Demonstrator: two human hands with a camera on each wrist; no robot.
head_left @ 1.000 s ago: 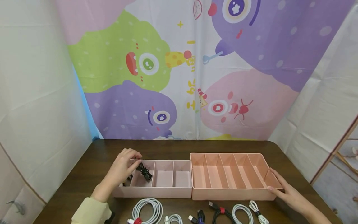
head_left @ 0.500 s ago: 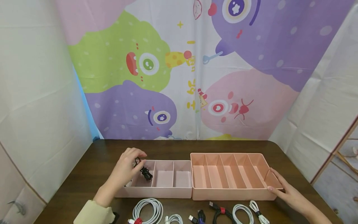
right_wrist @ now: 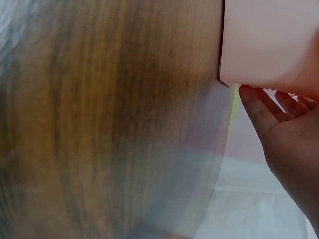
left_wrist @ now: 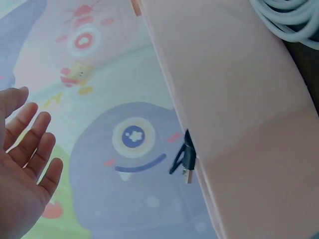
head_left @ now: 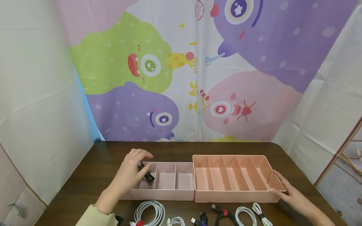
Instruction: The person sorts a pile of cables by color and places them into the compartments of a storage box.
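Observation:
My left hand [head_left: 131, 168] is over the left end of a pale pink divided box [head_left: 165, 194], thumb and fingers spread apart. The left wrist view shows its fingers loosely bent with nothing between them. Beneath the thumb, a bundled black cable [head_left: 149, 177] lies in a compartment, partly hidden by the hand. A metal USB plug [left_wrist: 188, 175] sticks up past the rim of that box. At the far right, my right hand [head_left: 294, 193] grips the end of a peach divided box [head_left: 237, 197], thumb over the front rim and fingers at the end wall.
Along the front lie a large coiled white cable [head_left: 149, 215], a smaller white one [head_left: 177, 221], a short black cable [head_left: 203, 218], a black cable with a red tie [head_left: 225, 213], and two more white cables [head_left: 245, 216]. A cartoon curtain [head_left: 158, 94] hangs behind the dark table [head_left: 164, 152].
My left hand has shifted slightly right, covering more of the black cable. The right hand and the peach box have stayed put.

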